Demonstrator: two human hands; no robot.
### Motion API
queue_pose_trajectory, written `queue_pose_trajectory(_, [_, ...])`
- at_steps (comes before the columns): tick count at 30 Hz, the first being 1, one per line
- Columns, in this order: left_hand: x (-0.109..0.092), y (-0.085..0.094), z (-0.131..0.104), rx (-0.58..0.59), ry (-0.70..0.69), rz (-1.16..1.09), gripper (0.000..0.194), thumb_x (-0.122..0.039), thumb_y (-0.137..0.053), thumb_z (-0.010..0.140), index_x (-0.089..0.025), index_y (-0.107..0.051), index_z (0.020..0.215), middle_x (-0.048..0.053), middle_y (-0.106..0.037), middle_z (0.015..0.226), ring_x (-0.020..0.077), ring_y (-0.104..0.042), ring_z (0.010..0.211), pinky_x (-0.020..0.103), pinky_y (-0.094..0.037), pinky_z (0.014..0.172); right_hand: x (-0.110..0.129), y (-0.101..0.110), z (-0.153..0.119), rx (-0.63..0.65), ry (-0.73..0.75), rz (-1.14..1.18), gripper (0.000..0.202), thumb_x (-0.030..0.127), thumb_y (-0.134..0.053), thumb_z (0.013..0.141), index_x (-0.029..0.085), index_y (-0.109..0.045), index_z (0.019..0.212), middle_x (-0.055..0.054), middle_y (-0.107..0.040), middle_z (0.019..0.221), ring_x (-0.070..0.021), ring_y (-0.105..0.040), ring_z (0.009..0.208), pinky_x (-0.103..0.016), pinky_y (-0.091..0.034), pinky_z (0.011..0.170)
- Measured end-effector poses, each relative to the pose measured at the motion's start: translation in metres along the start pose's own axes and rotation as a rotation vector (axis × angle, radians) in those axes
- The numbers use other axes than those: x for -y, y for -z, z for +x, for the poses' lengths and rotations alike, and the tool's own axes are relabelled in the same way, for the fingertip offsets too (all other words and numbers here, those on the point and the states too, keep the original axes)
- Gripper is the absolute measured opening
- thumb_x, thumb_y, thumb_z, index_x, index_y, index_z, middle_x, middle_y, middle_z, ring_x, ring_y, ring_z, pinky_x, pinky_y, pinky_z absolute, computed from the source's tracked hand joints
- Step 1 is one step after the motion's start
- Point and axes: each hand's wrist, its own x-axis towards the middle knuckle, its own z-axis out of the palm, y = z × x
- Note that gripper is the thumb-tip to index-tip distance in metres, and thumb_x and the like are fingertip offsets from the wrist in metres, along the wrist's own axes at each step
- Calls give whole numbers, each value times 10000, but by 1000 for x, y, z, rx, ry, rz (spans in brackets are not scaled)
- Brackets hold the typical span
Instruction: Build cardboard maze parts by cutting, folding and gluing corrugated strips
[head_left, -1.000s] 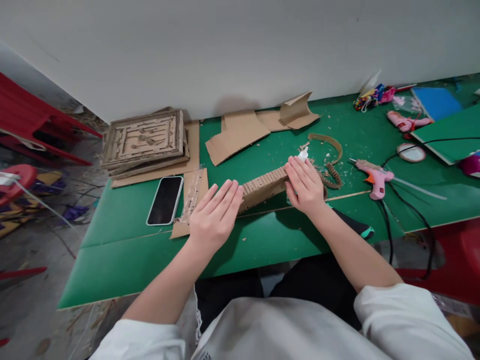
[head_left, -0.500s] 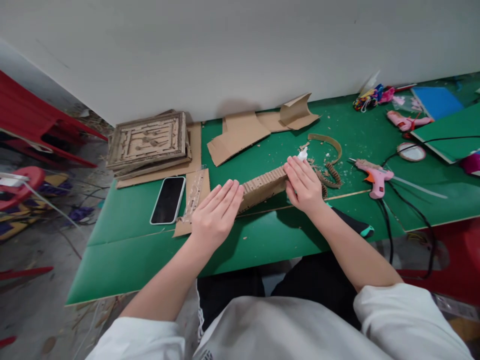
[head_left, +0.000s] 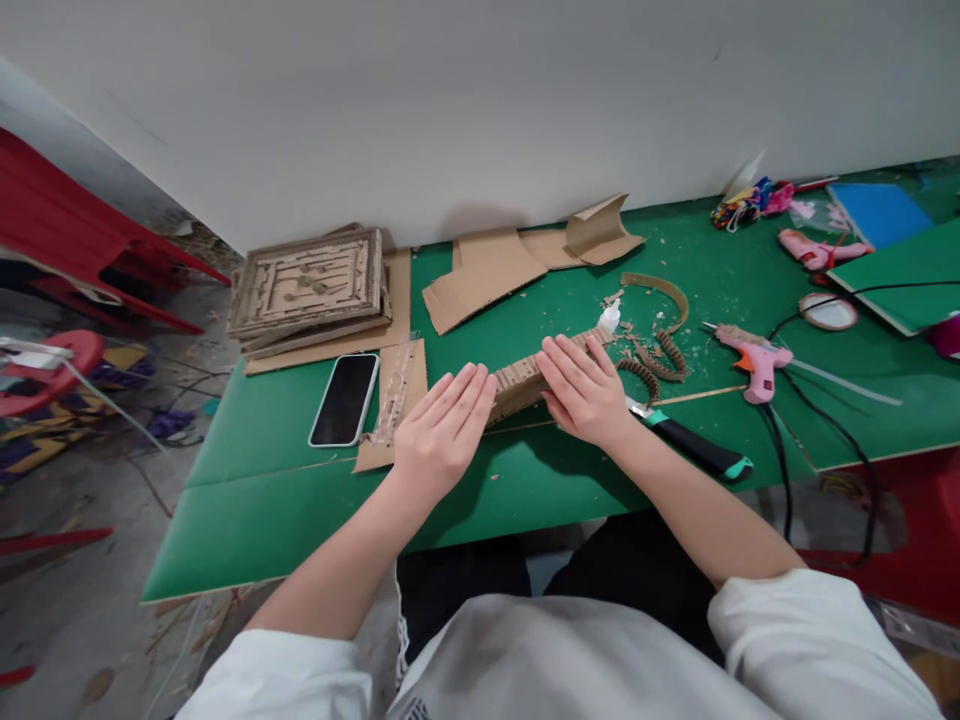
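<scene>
A cardboard piece with a ridged corrugated strip (head_left: 519, 378) along its top edge stands on the green table. Near its left end, my left hand (head_left: 442, 425) rests on it, fingers stretched out. My right hand (head_left: 581, 388) lies across it further right, its fingers straight and bent over the ridged edge. The part under my palms is hidden. Just beyond my right hand are a white-tipped bottle (head_left: 609, 318), curled corrugated strips (head_left: 670, 352) and a black and teal cutter (head_left: 701, 447).
A phone (head_left: 344, 400) lies left on the green table (head_left: 270, 510), near stacked cardboard panels (head_left: 311, 285). Loose cardboard (head_left: 487, 275) sits by the wall. At right are a pink glue gun (head_left: 757, 360) with cables, a tape roll (head_left: 828, 311) and a second glue gun (head_left: 817, 250).
My right hand has slid left along the ridged strip, closer to my left hand, uncovering the strip's right end and more of the cutter. The whole view has shifted slightly.
</scene>
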Motion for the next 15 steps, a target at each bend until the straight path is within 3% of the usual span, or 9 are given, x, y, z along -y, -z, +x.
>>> queue_pose_trajectory(12, [4,-1,4,-14,-82,96,520,-48,-541,864,-103,-439,1372,120,-653,1191,218,-603,1147,342,-492,1013,-2,-2,2,-43,7,-37,494,203,-471,862,156,-459,1354,-99,-610,1278,-183,-476,1292,-405,-301,1139])
queue_pose_trajectory(15, [5,-1,4,-15,-88,96,510,-36,-559,849,-87,-465,1348,120,-655,1190,218,-606,1146,348,-495,1009,-2,-2,3,-63,25,-31,506,178,-511,836,110,-469,1335,-120,-619,1261,-195,-473,1294,-405,-297,1140])
